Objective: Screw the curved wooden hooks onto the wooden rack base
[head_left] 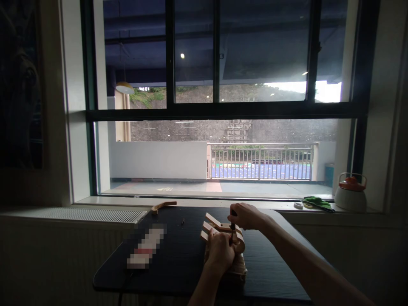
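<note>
My right hand (pixel 247 216) is closed round the dark handle of an upright screwdriver (pixel 233 225), whose shaft points down at a wooden assembly (pixel 218 225). Several pale, bent wooden arms make up this assembly, with a rounded end at the right. My left hand (pixel 221 250) is closed on its near side, fingers close to the screwdriver's shaft. The tip of the screwdriver is hidden behind the left hand's fingers. Beneath the assembly lies a brown block-like piece (pixel 238 270), partly covered by my left hand and forearm.
Another bent wooden piece (pixel 164 206) lies at the far left of the dark table (pixel 270 263), with small screws (pixel 182 221) nearer. A blurred-out pale object (pixel 146 248) is on the left. On the windowsill are a kettle (pixel 350 197), green gloves (pixel 318 203) and tape rolls (pixel 298 205).
</note>
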The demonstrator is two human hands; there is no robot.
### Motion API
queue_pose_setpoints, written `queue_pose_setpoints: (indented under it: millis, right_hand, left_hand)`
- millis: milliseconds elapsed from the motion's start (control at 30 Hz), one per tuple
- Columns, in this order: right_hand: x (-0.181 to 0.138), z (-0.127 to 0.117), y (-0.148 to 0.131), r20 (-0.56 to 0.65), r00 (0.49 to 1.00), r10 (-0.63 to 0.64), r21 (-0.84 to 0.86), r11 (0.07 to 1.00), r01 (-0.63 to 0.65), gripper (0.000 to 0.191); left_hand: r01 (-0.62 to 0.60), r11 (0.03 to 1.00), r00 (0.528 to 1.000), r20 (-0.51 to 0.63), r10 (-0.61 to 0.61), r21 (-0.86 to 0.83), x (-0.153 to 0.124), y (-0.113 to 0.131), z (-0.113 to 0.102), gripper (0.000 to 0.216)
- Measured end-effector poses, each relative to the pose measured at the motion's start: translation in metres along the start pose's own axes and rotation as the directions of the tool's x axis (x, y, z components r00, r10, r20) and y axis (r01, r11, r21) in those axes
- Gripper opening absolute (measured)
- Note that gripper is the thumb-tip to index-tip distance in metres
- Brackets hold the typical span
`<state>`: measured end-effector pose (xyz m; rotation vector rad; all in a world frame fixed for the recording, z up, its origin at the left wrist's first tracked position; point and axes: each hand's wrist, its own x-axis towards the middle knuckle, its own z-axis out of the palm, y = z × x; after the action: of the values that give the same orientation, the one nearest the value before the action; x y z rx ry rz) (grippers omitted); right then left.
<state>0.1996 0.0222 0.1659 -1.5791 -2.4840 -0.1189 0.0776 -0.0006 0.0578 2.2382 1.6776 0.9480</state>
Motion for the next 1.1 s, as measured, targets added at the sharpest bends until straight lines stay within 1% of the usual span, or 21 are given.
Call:
queue_pose_setpoints:
  millis: [100, 167, 267, 400, 533, 633, 767, 867, 933, 1000, 1100]
  right_hand:
    - [0.0, -0.003, 0.004, 0.008, 0.997, -0.077, 0.019, 0.997, 0.077, 0.021]
    - [-0.001, -0.003, 0.005, 0.031, 0.995, -0.095, 0.069, 0.993, 0.093, 0.018]
    - [-0.002, -0.001, 0.003, 0.05, 0.997, -0.057, 0.119, 0.992, 0.051, 0.017]
    - [-0.002, 0.001, 0.001, 0.052, 0.999, 0.006, 0.086, 0.996, -0.011, 0.023]
    - [-0.001, -0.003, 0.004, 0.017, 0.999, -0.033, 0.028, 0.999, 0.033, 0.024]
    - [-0.002, -0.006, 0.004, 0.012, 0.998, -0.067, 0.065, 0.996, 0.066, 0.021]
    - [-0.004, -0.006, 0.002, 0.05, 0.998, -0.026, 0.12, 0.993, 0.02, 0.019]
    - [-0.003, -0.006, 0.0, 0.063, 0.998, 0.012, 0.096, 0.995, -0.018, 0.024]
    - [-0.003, -0.007, 0.0, 0.058, 0.998, 0.002, 0.061, 0.998, -0.005, 0.025]
    - [-0.003, -0.009, 0.0, 0.035, 0.999, -0.038, 0.048, 0.998, 0.036, 0.025]
    - [-0.004, -0.009, 0.0, 0.032, 0.996, -0.082, 0.084, 0.993, 0.079, 0.022]
  left_hand:
    - [0.008, 1.0, 1.0, 0.007, -0.008, 0.011, 0.0, 0.001, -0.001, 0.018]
    - [0.007, 1.0, 1.0, 0.002, -0.007, 0.025, 0.0, 0.002, -0.003, 0.019]
    - [-0.001, 1.0, 1.0, -0.006, 0.001, 0.028, -0.001, 0.002, -0.004, 0.02]
    - [0.0, 1.0, 1.0, 0.006, 0.0, 0.023, -0.002, 0.002, -0.004, 0.02]
    - [0.007, 1.0, 1.0, 0.026, -0.007, 0.008, -0.001, 0.003, -0.003, 0.02]
    - [0.012, 0.999, 1.0, 0.015, -0.013, 0.035, -0.001, 0.004, -0.005, 0.02]
    - [0.012, 0.998, 1.0, 0.024, -0.013, 0.054, -0.002, 0.006, -0.007, 0.021]
    - [0.008, 0.999, 0.999, 0.034, -0.009, 0.04, -0.002, 0.005, -0.006, 0.021]
    - [0.009, 1.0, 0.999, 0.032, -0.009, 0.013, -0.001, 0.004, -0.004, 0.02]
    - [0.016, 1.0, 1.0, 0.023, -0.016, -0.01, -0.001, 0.003, -0.002, 0.019]
    - [0.021, 1.0, 1.0, 0.017, -0.021, 0.012, -0.001, 0.004, -0.003, 0.019]
